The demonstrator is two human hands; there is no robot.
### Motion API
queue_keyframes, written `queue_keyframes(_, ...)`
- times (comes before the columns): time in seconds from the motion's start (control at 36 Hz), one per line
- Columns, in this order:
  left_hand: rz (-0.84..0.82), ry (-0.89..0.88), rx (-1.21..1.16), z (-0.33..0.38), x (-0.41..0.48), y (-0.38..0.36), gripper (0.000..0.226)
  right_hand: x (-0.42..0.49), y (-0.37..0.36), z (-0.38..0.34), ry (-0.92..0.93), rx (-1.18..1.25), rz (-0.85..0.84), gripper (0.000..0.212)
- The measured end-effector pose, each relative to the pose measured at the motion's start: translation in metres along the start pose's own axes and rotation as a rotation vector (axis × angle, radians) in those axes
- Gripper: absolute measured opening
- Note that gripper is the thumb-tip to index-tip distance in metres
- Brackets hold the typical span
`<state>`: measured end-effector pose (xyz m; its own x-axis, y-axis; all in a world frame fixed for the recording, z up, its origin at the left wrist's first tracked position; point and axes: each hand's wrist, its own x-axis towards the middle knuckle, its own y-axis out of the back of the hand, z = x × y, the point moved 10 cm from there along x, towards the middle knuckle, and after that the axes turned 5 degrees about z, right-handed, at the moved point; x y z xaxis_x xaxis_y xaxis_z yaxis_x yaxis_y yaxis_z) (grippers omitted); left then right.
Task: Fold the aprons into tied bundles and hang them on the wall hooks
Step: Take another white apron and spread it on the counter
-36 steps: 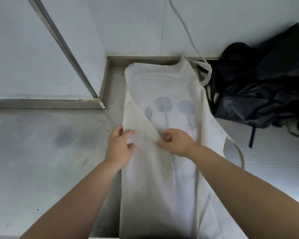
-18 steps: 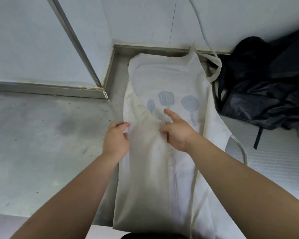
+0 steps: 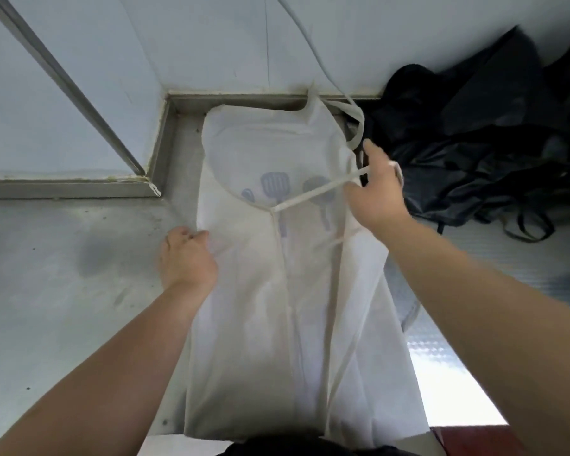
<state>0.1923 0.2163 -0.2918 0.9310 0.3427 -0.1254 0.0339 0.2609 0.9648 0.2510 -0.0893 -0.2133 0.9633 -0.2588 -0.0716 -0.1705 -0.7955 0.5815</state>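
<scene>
A white apron (image 3: 270, 311) with blue utensil prints lies lengthwise on the steel counter (image 3: 66, 291), its left side folded over the middle. My left hand (image 3: 186, 258) pinches the apron's left folded edge. My right hand (image 3: 377, 192) holds the apron's white waist tie (image 3: 313, 194) and pulls it taut up to the right, away from the fold. The neck loop (image 3: 354, 126) lies at the apron's top right corner. A second tie (image 3: 341, 366) trails down the right side.
A heap of dark aprons (image 3: 481, 146) sits at the back right, close to my right hand. White wall panels with a metal strip (image 3: 63, 80) rise behind the counter. A white cord (image 3: 306, 37) hangs down the wall. A ribbed surface (image 3: 507, 268) lies to the right.
My right hand left the middle of the apron and drew the waist tie up to the right. My left hand slid left to the folded edge.
</scene>
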Motion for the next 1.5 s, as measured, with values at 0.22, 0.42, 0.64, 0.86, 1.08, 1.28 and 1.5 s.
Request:
queue_keyframes(0.22, 0.006, -0.505, -0.437, 0.135, -0.061, -0.003, 0.033, 0.0, 0.09, 0.057, -0.207, -0.172, 0.144, 0.063)
queue_keyframes(0.42, -0.3, -0.796, 0.031, 0.227, -0.133, -0.068, 0.087, -0.028, 0.077, 0.091, -0.278, -0.127, -0.062, 0.047)
queue_keyframes(0.64, -0.19, -0.527, -0.142, 0.21, -0.113, -0.057, 0.059, -0.049, 0.056, 0.117, -0.269, -0.175, -0.217, 0.044)
queue_keyframes(0.86, -0.104, 0.109, -0.443, 0.109, -0.068, -0.04, 0.018, -0.063, 0.017, 0.111, -0.297, -0.167, -0.387, 0.059)
queue_keyframes(1.08, -0.163, -0.076, -0.395, 0.11, -0.067, -0.036, 0.004, -0.081, -0.031, 0.085, -0.165, -0.362, -0.585, 0.031)
queue_keyframes(1.28, -0.292, 0.071, -0.999, 0.113, -0.08, -0.041, 0.019, -0.071, -0.046, 0.037, -0.207, 0.053, -0.485, 0.022)
queue_keyframes(1.5, -0.392, -0.076, -1.006, 0.127, -0.072, -0.021, 0.01, -0.059, -0.061, 0.012, -0.284, 0.024, -0.575, 0.018)
